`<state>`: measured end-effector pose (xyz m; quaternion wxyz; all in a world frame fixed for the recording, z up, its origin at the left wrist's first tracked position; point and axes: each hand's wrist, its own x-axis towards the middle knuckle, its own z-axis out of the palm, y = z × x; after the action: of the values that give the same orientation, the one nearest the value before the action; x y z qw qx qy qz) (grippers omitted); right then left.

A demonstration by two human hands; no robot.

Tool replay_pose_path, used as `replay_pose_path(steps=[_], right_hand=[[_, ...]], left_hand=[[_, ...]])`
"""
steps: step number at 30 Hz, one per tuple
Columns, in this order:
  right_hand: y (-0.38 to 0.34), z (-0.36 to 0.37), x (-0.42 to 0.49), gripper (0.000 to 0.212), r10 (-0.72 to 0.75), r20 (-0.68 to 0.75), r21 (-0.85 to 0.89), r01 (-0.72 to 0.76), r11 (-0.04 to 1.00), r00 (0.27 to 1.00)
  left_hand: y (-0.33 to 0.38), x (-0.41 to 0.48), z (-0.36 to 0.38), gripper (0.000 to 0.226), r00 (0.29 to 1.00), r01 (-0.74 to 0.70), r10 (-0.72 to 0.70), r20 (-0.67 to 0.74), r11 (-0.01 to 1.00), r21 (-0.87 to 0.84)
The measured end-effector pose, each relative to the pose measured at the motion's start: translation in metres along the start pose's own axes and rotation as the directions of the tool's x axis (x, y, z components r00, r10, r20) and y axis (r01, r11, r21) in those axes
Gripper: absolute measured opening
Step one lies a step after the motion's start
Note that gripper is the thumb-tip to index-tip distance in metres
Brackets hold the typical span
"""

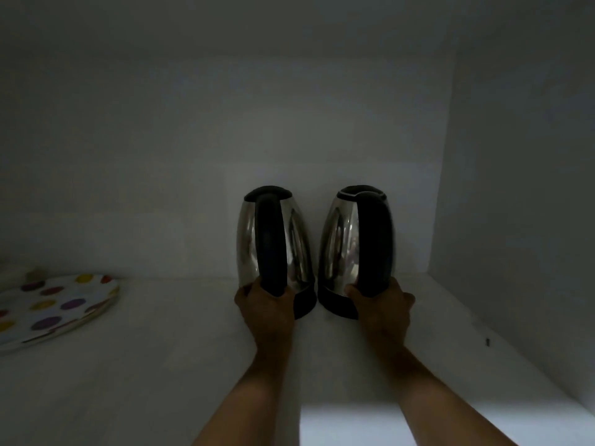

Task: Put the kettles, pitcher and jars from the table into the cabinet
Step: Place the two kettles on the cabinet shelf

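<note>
Two steel kettles with black lids, handles and bases stand side by side on the white cabinet shelf (161, 365), handles facing me. My left hand (265, 305) grips the bottom of the left kettle's (297, 243) black handle. My right hand (384, 305) grips the bottom of the right kettle's (338, 239) handle. Both kettles stand upright near the cabinet's back wall, a small gap between them. No pitcher or jars are in view.
A stack of white plates with coloured dots (54, 309) lies on the shelf at the far left. The cabinet's right side wall (521, 204) rises just right of the right kettle. The interior is dim.
</note>
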<state>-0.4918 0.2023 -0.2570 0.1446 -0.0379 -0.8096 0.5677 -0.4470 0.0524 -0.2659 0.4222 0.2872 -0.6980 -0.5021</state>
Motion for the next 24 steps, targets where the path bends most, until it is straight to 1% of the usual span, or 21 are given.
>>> replay_pose_path(steps=[3,6,8,10,11,14,17,19,21,22,24], right_hand=[[0.005,0.003,0.0,0.067,-0.022,-0.01,-0.027,0.022,0.999,1.0],[0.004,-0.001,-0.003,0.067,-0.014,0.016,-0.015,0.015,1.0,1.0],[0.004,-0.003,-0.005,0.077,0.024,0.043,-0.001,-0.024,1.0,0.999],[0.008,-0.004,-0.008,0.089,0.086,0.064,0.009,-0.087,0.996,0.994],[0.01,-0.006,-0.01,0.09,0.103,0.075,0.012,-0.104,0.994,0.992],[0.005,-0.013,-0.018,0.091,0.114,0.129,0.004,-0.115,0.993,0.985],[-0.001,-0.027,-0.038,0.1,0.105,0.174,-0.018,-0.104,0.994,0.979],[-0.004,-0.04,-0.059,0.101,0.091,0.198,-0.038,-0.085,0.996,0.976],[-0.006,-0.055,-0.083,0.097,0.079,0.219,-0.056,-0.068,0.996,0.973],[-0.007,-0.064,-0.097,0.09,0.066,0.219,-0.069,-0.052,0.996,0.974],[-0.011,-0.083,-0.131,0.065,0.02,0.186,-0.078,-0.006,0.997,0.982]], left_hand=[[0.003,-0.004,-0.001,0.03,1.0,0.016,-0.016,-0.004,1.0,0.027],[0.014,-0.011,-0.013,0.037,0.999,0.031,-0.031,0.014,0.999,0.037],[0.024,-0.019,-0.022,0.048,0.994,0.083,-0.086,0.06,0.995,0.059],[0.028,-0.026,-0.031,0.063,0.975,0.152,-0.171,0.14,0.978,0.141],[0.028,-0.03,-0.036,0.066,0.965,0.166,-0.198,0.171,0.969,0.182],[0.03,-0.04,-0.052,0.064,0.955,0.129,-0.197,0.22,0.948,0.29],[0.036,-0.059,-0.069,0.063,0.949,0.094,-0.204,0.242,0.912,0.399],[0.042,-0.076,-0.082,0.058,0.952,0.044,-0.172,0.255,0.897,0.441],[0.049,-0.097,-0.1,0.054,0.958,-0.04,-0.102,0.267,0.877,0.479],[0.053,-0.11,-0.112,0.054,0.96,-0.087,-0.062,0.274,0.862,0.5],[0.06,-0.138,-0.142,0.052,0.963,-0.126,-0.022,0.268,0.844,0.522]])
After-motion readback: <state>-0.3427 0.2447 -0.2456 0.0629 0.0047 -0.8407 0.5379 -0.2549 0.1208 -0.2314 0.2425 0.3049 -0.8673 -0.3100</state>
